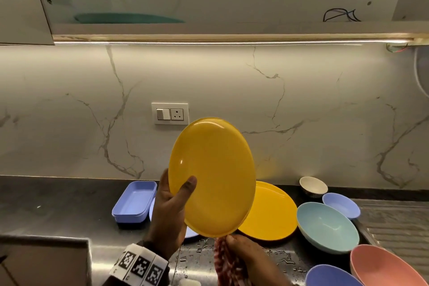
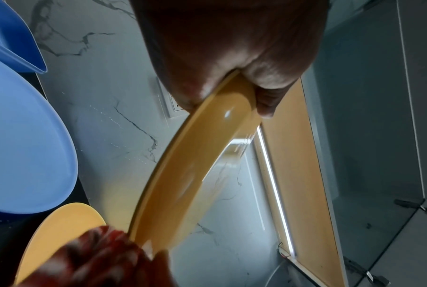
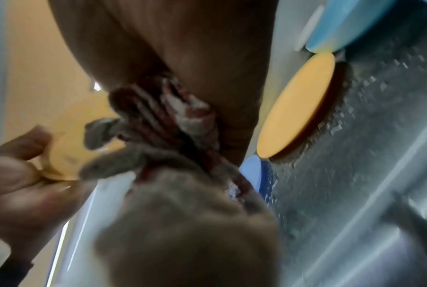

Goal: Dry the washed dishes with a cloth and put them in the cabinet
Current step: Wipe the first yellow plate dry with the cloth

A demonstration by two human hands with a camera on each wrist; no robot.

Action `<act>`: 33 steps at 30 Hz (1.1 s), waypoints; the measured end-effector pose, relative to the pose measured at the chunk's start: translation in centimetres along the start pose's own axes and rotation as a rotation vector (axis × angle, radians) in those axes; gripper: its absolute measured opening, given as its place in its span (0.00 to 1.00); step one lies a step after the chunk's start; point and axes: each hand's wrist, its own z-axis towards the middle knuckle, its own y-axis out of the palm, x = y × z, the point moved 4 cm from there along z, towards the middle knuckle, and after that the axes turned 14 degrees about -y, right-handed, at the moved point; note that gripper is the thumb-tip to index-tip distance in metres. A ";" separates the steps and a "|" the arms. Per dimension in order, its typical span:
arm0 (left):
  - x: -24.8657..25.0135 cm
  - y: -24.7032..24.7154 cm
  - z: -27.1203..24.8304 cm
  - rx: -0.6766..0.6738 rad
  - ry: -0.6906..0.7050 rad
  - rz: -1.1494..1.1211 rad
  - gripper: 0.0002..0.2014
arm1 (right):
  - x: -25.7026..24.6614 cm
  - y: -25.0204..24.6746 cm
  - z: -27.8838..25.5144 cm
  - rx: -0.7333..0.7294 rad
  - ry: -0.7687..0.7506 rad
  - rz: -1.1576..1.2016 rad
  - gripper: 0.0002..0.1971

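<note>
My left hand point(image 1: 173, 197) grips a yellow plate point(image 1: 212, 176) by its left rim, thumb on the front face, holding it upright in front of the marble wall. The left wrist view shows the same yellow plate point(image 2: 190, 172) edge-on, pinched between my thumb and fingers. Just below the plate's bottom edge my right hand point(image 1: 241, 248) clutches a bunched red-and-white cloth point(image 1: 226, 262). In the right wrist view the cloth point(image 3: 183, 124) is wadded in the palm beside the plate point(image 3: 70, 139). The open cabinet point(image 1: 232, 28) above holds a teal plate point(image 1: 127, 17).
On the wet steel counter point(image 1: 58, 213) lie a second yellow plate point(image 1: 271, 213), a periwinkle tray point(image 1: 134, 202), a light-blue bowl point(image 1: 327, 225), a small periwinkle bowl point(image 1: 341, 204), a white bowl point(image 1: 313, 186), a pink bowl point(image 1: 390, 264) and a purple bowl point(image 1: 329, 276). A socket point(image 1: 170, 114) is on the wall.
</note>
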 end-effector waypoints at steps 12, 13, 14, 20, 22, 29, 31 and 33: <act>-2.4 1.1 -0.2 -0.112 -0.143 0.116 0.22 | -17.2 -1.4 3.0 0.137 -0.733 -0.830 0.13; -2.7 1.4 -0.4 -0.136 -0.149 0.147 0.22 | -17.4 -0.9 4.0 0.150 -0.762 -0.950 0.15; -3.0 1.7 -0.5 -0.156 -0.157 0.172 0.23 | -17.1 -0.4 4.8 0.143 -0.772 -1.034 0.16; -4.0 1.9 -0.9 -0.218 -0.169 0.137 0.45 | -13.3 2.4 4.9 0.075 -0.789 -1.194 0.17; -4.3 1.6 -0.6 -0.208 -0.204 0.047 0.49 | -12.4 3.6 3.5 0.038 -0.849 -1.227 0.17; -4.3 1.4 -0.7 -0.319 -0.427 -0.222 0.50 | -9.4 5.6 -0.2 -0.160 -0.836 -1.421 0.19; -4.3 1.5 -0.7 -0.310 -0.445 -0.210 0.45 | -8.6 5.2 -0.7 -0.179 -0.873 -1.469 0.21; -4.5 1.4 -0.8 -0.307 -0.490 -0.205 0.39 | -7.7 4.9 -1.3 -0.192 -0.945 -1.487 0.20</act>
